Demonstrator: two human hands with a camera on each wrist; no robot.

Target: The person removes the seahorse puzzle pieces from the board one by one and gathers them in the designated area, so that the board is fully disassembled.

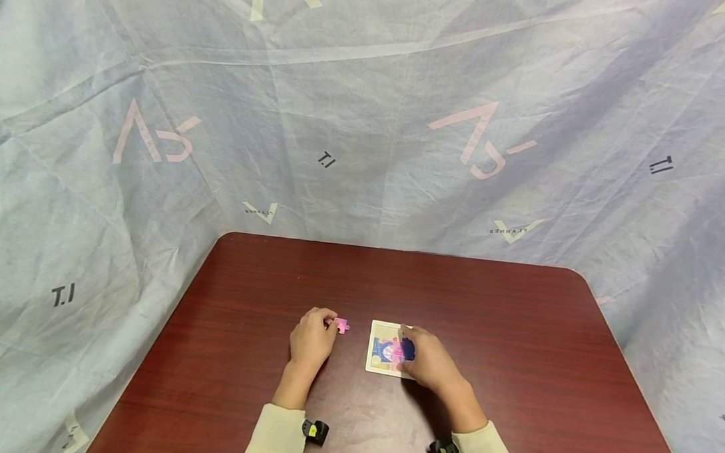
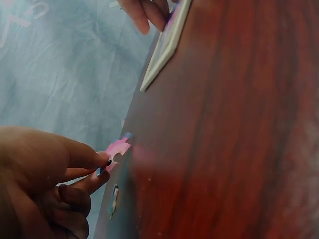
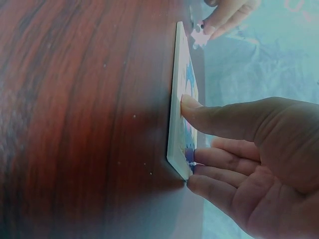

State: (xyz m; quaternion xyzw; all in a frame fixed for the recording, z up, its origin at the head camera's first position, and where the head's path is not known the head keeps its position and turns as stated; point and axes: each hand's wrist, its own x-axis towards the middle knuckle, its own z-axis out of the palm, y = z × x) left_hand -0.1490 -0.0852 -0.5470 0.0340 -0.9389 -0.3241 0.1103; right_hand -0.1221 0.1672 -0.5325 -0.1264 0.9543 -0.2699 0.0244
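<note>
My left hand (image 1: 310,338) pinches a pink jigsaw piece (image 2: 117,151) between thumb and fingers, left of the puzzle tray. The piece is mostly pink, with a small blue tab. My right hand (image 1: 432,359) lies over the right side of the white-framed puzzle tray (image 1: 368,357). In the right wrist view, its thumb rests on the picture and the other fingers reach out straight to the tray's edge. Pink and blue pieces (image 1: 388,351) show inside the frame, with a dark blue part beneath the right fingers. That hand hides the tray's right edge.
Another small jigsaw piece (image 2: 113,201) lies beyond the left fingers in the left wrist view. The dark red wooden table (image 1: 515,312) has rounded far corners. Grey printed cloth (image 1: 366,120) hangs behind it and at both sides.
</note>
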